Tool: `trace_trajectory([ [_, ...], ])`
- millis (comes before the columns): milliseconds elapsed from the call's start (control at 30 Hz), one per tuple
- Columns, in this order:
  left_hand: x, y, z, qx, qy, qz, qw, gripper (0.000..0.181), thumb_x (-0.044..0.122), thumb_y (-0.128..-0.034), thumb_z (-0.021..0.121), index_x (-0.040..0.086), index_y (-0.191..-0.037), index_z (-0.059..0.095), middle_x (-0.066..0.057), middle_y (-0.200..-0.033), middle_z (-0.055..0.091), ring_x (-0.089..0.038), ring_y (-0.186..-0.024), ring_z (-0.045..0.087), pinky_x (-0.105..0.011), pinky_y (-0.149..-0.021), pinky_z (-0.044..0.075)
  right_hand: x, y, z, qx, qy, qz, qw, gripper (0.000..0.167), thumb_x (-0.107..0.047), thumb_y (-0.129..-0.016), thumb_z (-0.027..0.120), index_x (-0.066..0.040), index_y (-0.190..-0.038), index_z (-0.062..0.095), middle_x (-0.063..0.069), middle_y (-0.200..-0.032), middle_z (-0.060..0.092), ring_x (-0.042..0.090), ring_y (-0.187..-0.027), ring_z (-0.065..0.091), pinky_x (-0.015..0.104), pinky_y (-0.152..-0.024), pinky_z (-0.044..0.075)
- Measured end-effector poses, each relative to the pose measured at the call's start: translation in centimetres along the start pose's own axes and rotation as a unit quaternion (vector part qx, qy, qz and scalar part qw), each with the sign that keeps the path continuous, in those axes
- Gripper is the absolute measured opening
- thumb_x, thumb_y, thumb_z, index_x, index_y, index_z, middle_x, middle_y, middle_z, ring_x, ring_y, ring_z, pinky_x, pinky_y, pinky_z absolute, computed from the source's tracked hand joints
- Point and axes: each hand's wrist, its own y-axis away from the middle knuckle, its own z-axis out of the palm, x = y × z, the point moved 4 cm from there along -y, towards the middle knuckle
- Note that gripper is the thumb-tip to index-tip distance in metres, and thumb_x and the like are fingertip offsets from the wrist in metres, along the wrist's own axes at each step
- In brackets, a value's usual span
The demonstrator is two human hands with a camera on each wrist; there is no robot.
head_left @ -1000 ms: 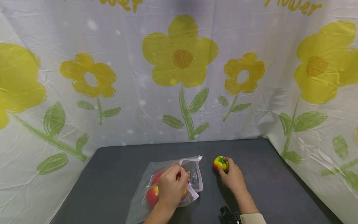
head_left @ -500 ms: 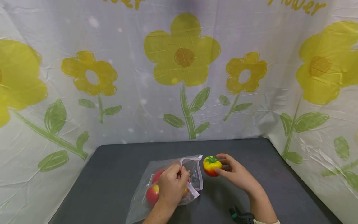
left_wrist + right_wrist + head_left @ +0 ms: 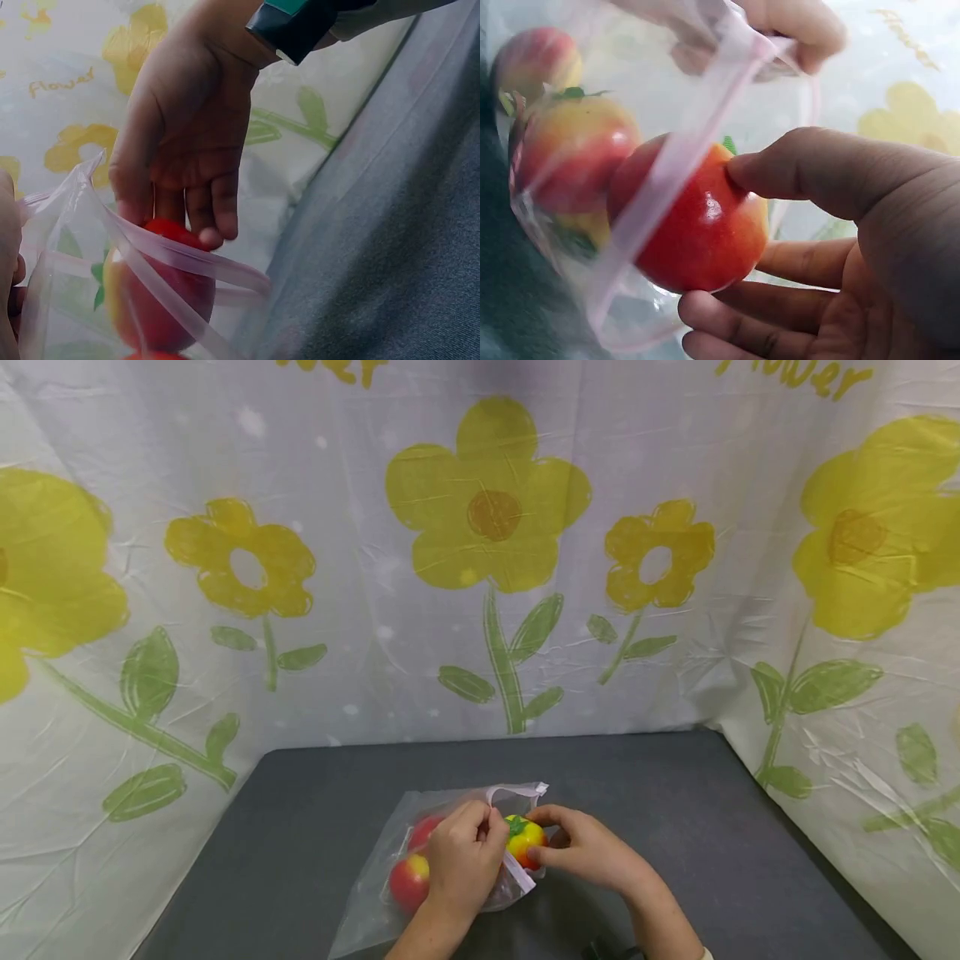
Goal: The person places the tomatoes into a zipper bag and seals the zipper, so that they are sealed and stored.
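Observation:
A clear zip bag with a pale pink zip strip lies on its side with its mouth toward the right. My left hand pinches the upper edge of the mouth and lifts it, so the bag gapes. My right hand holds a shiny red-and-yellow tomato with a green top, thumb on one side and fingers on the other. In the right wrist view the tomato is partly behind the strip, at the mouth. Inside the bag are a red-and-yellow round fruit and another reddish one.
The bag rests on a dark grey table. White cloth printed with yellow flowers hangs behind and at both sides. A further green-topped fruit shows inside the bag in the right wrist view.
My right hand has picked the tomato up off the table and carried it left to the bag's mouth. My left hand keeps its pinch on the bag edge, nearly still.

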Motion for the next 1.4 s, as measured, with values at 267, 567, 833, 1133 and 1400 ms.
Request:
trace_trajectory([
  [267, -0.2, 0.0, 0.2, 0.012, 0.008, 0.023, 0.9996, 0.031, 0.006, -0.0822, 0.067, 0.017, -0.062, 0.045, 0.01, -0.058, 0.037, 0.001, -0.05, 0.031, -0.011, -0.046, 0.027, -0.7, -0.6, 1.2, 0.031, -0.018, -0.033, 0.9988, 0.042, -0.017, -0.096, 0.072, 0.002, -0.13, 0.058, 0.014, -0.11, 0.056, 0.027, -0.088, 0.069, 0.03, -0.073, 0.057],
  [567, -0.2, -0.1, 0.0, 0.018, 0.003, 0.021, 0.9996, 0.032, 0.005, -0.081, 0.066, 0.017, -0.062, 0.045, 0.011, -0.058, 0.037, 0.003, -0.051, 0.032, -0.011, -0.046, 0.025, -1.6, -0.3, 1.2, 0.031, 0.014, -0.041, 0.9986, 0.027, -0.021, -0.105, 0.057, -0.005, -0.125, 0.065, 0.01, -0.118, 0.069, 0.034, -0.106, 0.068, 0.04, -0.084, 0.057],
  [833, -0.2, -0.2, -0.1, 0.022, 0.005, 0.018, 0.9996, 0.035, 0.005, -0.0808, 0.067, 0.019, -0.06, 0.042, 0.013, -0.059, 0.035, 0.005, -0.052, 0.03, -0.011, -0.044, 0.026, -3.4, 2.3, -0.3, -0.002, 0.067, 0.012, 0.9977, 0.035, -0.038, -0.103, 0.058, -0.012, -0.085, 0.072, -0.005, -0.061, 0.048, 0.008, -0.051, 0.041, 0.026, -0.05, 0.038],
  [1133, 0.6, -0.9, -0.5, -0.033, -0.024, -0.023, 0.9989, 0.039, 0.006, -0.0796, 0.071, 0.022, -0.06, 0.042, 0.016, -0.058, 0.031, 0.006, -0.05, 0.026, -0.013, -0.044, 0.023, -4.1, 2.9, 1.3, -0.078, 0.017, -0.014, 0.9967, 0.032, -0.028, -0.1, 0.066, -0.008, -0.075, 0.072, -0.008, -0.054, 0.042, 0.004, -0.046, 0.031, 0.022, -0.046, 0.028],
  [1400, 0.4, -3.0, -2.3, -0.221, -0.016, -0.169, 0.9605, 0.041, 0.028, -0.0984, 0.062, 0.022, -0.06, 0.05, 0.015, -0.052, 0.038, -0.002, -0.045, 0.032, -0.021, -0.044, 0.028, -4.0, 2.0, 2.4, -0.089, 0.022, 0.02, 0.9956, 0.029, -0.026, -0.095, 0.07, -0.009, -0.071, 0.072, -0.008, -0.056, 0.048, 0.006, -0.048, 0.028, 0.025, -0.047, 0.026],
])
